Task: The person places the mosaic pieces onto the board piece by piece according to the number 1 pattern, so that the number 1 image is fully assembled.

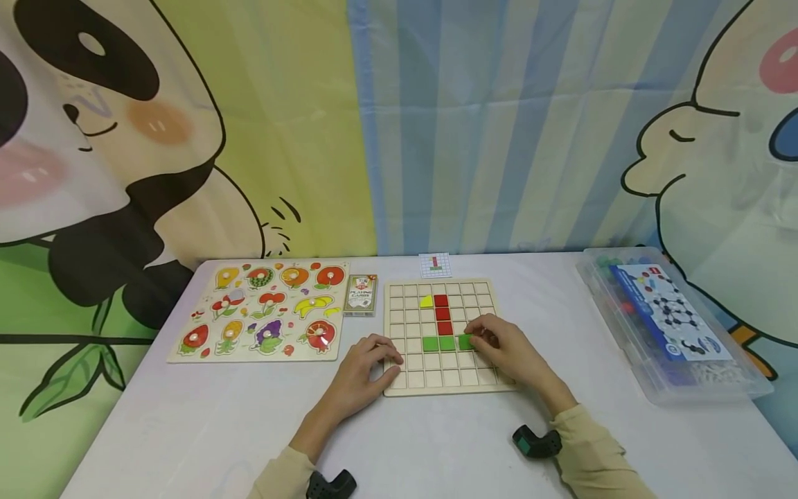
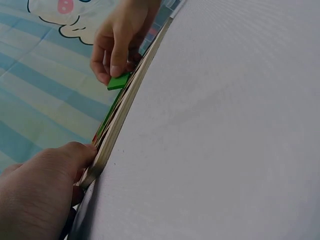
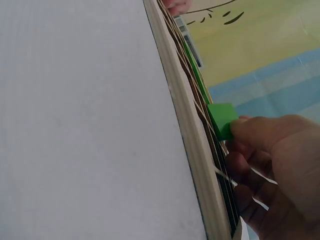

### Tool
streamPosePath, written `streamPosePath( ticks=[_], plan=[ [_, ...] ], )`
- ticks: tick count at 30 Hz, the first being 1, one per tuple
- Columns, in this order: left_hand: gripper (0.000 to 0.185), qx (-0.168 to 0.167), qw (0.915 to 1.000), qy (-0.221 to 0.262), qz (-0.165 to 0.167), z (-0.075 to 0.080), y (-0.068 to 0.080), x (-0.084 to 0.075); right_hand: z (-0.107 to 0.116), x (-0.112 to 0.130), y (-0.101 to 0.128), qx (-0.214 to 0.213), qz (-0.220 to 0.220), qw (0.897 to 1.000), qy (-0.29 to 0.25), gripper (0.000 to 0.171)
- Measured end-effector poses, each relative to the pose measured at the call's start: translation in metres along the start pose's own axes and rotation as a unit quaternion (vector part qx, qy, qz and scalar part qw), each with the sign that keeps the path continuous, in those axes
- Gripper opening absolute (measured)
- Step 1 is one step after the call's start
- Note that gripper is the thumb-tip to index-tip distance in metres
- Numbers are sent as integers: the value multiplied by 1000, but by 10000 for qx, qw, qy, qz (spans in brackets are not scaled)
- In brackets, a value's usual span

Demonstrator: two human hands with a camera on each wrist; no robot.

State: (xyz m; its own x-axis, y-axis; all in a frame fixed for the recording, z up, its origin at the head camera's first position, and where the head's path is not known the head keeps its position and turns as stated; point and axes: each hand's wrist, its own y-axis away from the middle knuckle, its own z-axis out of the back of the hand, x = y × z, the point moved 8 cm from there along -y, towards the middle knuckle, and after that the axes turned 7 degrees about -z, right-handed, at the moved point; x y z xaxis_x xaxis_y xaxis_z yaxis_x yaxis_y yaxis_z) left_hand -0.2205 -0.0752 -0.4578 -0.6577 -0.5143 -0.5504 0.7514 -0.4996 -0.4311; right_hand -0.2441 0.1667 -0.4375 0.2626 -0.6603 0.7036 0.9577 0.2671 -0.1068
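Table (image 1: 436, 443) first, white, under our wooden grid board (image 1: 439, 388). Beside it we see a fruit peg puzzle (image 1: 262, 312), a card pack (image 1: 361, 294) and a clear plastic box (image 1: 673, 326). Our left hand (image 1: 368, 367) rests relaxed on the board's left edge. Our right hand (image 1: 505, 350) pinches a green square tile (image 1: 464, 342), tilted, next to two green tiles (image 1: 438, 343) in the board.
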Motion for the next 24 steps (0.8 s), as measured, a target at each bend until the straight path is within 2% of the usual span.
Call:
streamPosePath(
  ticks=[10, 17, 24],
  plan=[
    [13, -3, 10000, -10, 12, 1, 0, 1, -4, 3, 0, -228, -29, 9991, 358, 16],
    [13, 21, 10000, 34, 44, -1, 1, 2, -5, 3, -2, -209, -179, 9976, 635, 14],
    [13, -9, 10000, 23, 9, -1, 0, 2, -6, 3, -2, -259, -129, 9968, 749, 13]
  ],
)
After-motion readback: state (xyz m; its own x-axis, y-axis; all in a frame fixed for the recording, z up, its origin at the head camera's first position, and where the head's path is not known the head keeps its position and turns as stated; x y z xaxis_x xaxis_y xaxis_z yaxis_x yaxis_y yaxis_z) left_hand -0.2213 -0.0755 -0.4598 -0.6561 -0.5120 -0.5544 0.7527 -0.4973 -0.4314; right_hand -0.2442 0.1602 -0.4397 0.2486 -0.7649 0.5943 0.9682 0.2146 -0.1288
